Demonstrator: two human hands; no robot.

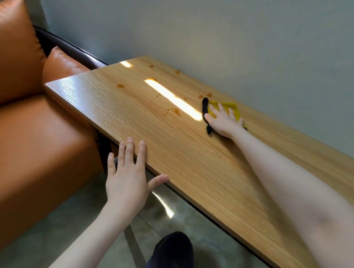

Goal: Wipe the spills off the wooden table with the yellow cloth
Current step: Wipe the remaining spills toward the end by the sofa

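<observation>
A long wooden table (191, 156) runs along the wall. Brown spills dot its far end: one (120, 86) at the left, one (176, 111) beside a bright glare stripe, small ones (177, 72) near the wall. My right hand (223, 121) lies flat with spread fingers on the yellow cloth (230, 107), which has a black edge (205, 112), pressing it onto the table close to the wall. My left hand (130, 172) is open with straight fingers, its fingertips at the table's near edge.
An orange leather sofa (19, 140) with a cushion (9, 48) abuts the table's left end. A grey wall (245, 43) borders the table's far side. My dark-clad knee (173, 256) shows over the glossy floor below.
</observation>
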